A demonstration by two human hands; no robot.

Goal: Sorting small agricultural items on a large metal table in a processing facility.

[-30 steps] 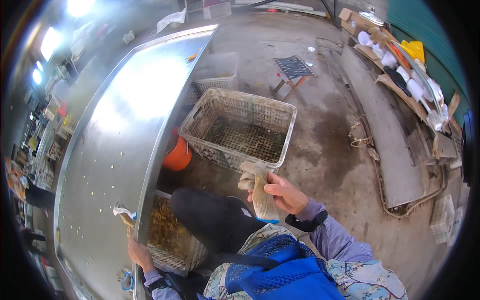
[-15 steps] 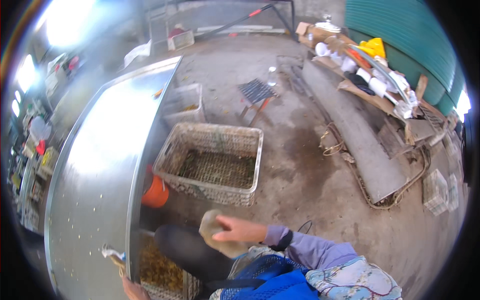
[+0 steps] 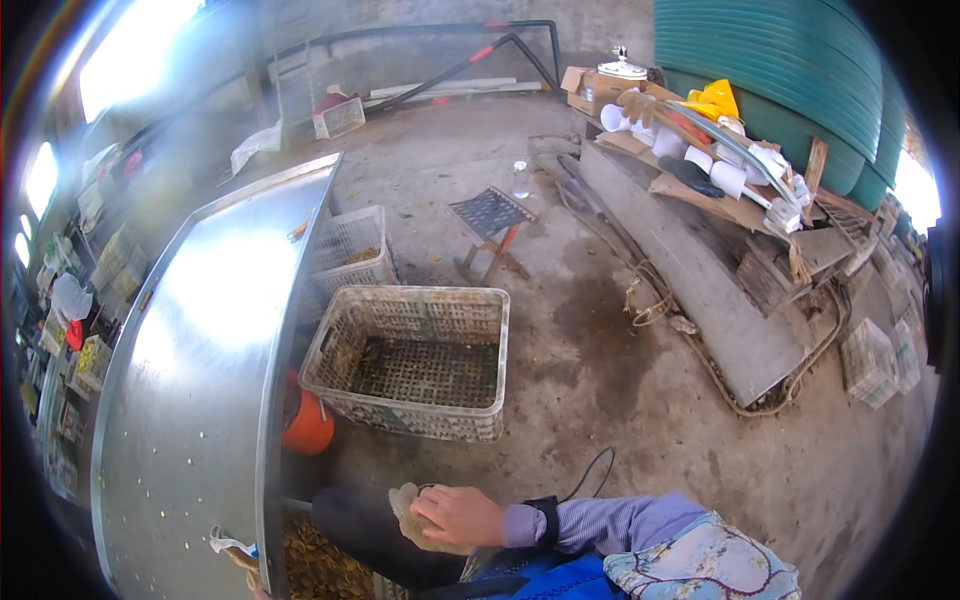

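Glove (image 3: 404, 512), one, grasped by right hand (image 3: 462, 515), fingers curled, beside one knee (image 3: 338, 522); left hand (image 3: 261, 592) mostly cut off, fingers' state indeterminable; one large crate (image 3: 420, 411), one stool (image 3: 490, 213), one bucket (image 3: 309, 425); metal table (image 3: 200, 405), stained floor (image 3: 590, 440), grey wall (image 3: 605, 45).

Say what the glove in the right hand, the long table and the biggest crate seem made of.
Glove: soft, matte fabric, perhaps knitted, bunching when held. Table: probably bare metal, smooth and shiny, judging by the glare. Crate: likely plastic, dull and stained, with openwork walls.
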